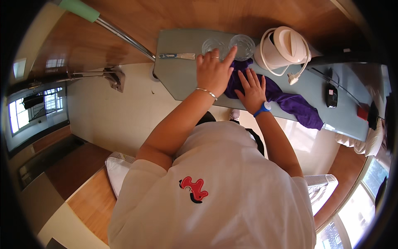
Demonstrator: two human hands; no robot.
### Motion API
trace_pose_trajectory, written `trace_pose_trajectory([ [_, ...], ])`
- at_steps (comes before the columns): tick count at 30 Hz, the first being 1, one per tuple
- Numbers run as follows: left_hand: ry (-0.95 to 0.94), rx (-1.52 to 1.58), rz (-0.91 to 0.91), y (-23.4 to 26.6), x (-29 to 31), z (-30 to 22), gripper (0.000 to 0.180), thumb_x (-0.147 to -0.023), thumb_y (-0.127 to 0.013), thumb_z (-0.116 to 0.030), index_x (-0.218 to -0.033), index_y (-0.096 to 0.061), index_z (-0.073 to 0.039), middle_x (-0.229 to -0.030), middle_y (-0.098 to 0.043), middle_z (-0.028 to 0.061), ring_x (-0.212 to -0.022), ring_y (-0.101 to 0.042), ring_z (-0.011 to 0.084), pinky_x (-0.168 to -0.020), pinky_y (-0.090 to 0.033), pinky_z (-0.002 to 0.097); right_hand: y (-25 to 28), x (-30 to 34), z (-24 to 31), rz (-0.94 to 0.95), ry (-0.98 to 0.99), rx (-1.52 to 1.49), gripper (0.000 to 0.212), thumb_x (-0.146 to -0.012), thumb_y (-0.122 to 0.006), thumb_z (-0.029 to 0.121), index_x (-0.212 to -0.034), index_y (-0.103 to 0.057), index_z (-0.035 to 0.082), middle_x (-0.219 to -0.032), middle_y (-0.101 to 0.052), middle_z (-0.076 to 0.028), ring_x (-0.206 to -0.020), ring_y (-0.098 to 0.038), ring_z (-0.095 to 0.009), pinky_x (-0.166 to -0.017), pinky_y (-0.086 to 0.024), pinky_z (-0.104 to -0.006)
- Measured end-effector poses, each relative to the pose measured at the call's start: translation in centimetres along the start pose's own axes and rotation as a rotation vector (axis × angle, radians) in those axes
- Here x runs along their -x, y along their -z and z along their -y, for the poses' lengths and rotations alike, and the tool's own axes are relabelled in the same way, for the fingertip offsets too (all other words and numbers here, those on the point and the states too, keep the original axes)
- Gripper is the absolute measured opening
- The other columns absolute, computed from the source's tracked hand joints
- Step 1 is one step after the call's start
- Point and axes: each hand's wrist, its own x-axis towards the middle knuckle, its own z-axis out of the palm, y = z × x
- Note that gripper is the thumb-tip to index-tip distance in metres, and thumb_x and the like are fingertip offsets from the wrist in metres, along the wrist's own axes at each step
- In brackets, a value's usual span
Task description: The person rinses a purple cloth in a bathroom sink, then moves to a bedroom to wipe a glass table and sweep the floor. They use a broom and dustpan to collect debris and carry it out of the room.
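Note:
A crumpled purple cloth (298, 106) stretches along the near edge of the grey table. My right hand (252, 93), with a blue watch at the wrist, lies flat on it with fingers spread. To its left, my left hand (213, 74) reaches forward with its fingers apart and its index finger extended; a bracelet and a ring are on it. Its fingertips overlap the near rims of two clear glass bowls, the left bowl (210, 42) and the right bowl (242, 43); whether they touch, I cannot tell. The cloth's left end is partly hidden behind my hands.
A cream electric kettle (288, 43) stands right of the bowls, its cord and plug looped over it. A slim blue-and-white item (177, 56) lies at the left. Farther right sits a small black object (331, 96). A green-ended pole (83, 10) leans at the table's left.

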Motion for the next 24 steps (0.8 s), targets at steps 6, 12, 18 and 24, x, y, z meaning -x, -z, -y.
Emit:
trace_pose_trajectory([
  [6, 0.064, -0.018, 0.009, -3.0, -2.1, -0.6, 0.022, -0.079, -0.056, -0.019, -0.1, -0.054, -0.019, -0.077, -0.061, 0.0075, -0.078, -0.058, 0.0224, -0.077, -0.033, 0.0417, 1.9, 3.8, -0.6, -0.257, -0.064, 0.055, 0.065, -0.071, -0.07, 0.029, -0.13, -0.045, 0.016, -0.137, -0.032, -0.018, -0.12, -0.033, -0.04, -0.101, -0.026, -0.0504],
  [12, -0.118, 0.101, -0.112, -3.9, -2.8, 1.2, 0.004, -0.074, -0.054, -0.015, -0.074, -0.058, -0.013, -0.067, -0.058, 0.0069, -0.072, -0.056, 0.0215, -0.083, -0.036, 0.0361, 2.1, 6.4, 0.8, -0.365, -0.11, -0.115, 0.055, -0.075, -0.066, 0.018, -0.124, -0.046, 0.004, -0.13, -0.04, -0.018, -0.116, -0.038, -0.038, -0.099, -0.03, -0.0463],
  [18, -0.07, 0.513, 0.001, -1.6, -2.5, 4.2, 0.018, -0.075, -0.068, -0.018, -0.084, -0.055, -0.007, -0.082, -0.061, 0.0058, -0.069, -0.058, 0.0221, -0.069, -0.043, 0.0374, 3.5, 2.6, 4.6, -0.211, -0.22, -0.756, 0.033, -0.084, -0.056, 0.006, -0.116, -0.051, 0.001, -0.116, -0.051, -0.014, -0.098, -0.053, -0.023, -0.08, -0.045, -0.0313],
  [24, 0.517, 2.075, 0.048, -3.5, -0.7, 6.4, 0.024, -0.085, -0.063, -0.022, -0.1, -0.052, -0.007, -0.078, -0.059, 0.0028, -0.077, -0.057, 0.0118, -0.068, -0.047, 0.0273, 4.6, -3.5, 6.9, -0.113, -0.494, -1.436, 0.079, -0.085, -0.063, 0.016, -0.142, -0.009, 0.012, -0.132, -0.035, -0.017, -0.111, -0.049, -0.023, -0.079, -0.048, -0.0341],
])
